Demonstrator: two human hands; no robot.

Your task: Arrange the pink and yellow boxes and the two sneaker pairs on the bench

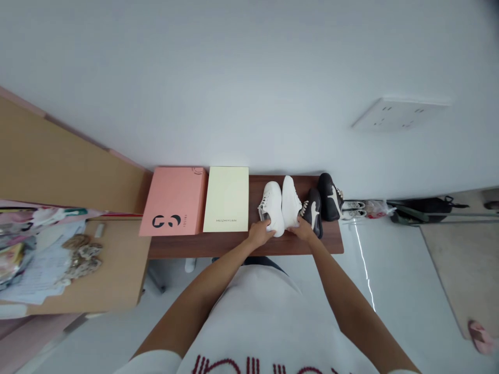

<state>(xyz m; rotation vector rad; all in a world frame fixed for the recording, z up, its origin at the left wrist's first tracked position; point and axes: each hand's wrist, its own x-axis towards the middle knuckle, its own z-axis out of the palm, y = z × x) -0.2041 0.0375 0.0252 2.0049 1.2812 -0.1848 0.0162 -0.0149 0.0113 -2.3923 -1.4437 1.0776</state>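
Observation:
Two white sneakers lie side by side on a dark wooden table (234,246). My left hand (260,234) grips the near end of the left white sneaker (273,205), whose laces face left. On the right white sneaker (290,200), my right hand (302,228) is closed around the near end. Just right of that hand stands a dark brown sneaker with a pale side mark (315,210). Its mate, another dark brown sneaker (329,200), is by the table's right end. My fingertips are partly hidden by the shoes.
A pink box (175,197) and a pale yellow box (226,197) sit on the table's left half. A wooden desk (117,280) with papers adjoins at left. Beyond the right end are more shoes (353,208) and a black bag (424,208). The wall has a socket plate (401,114).

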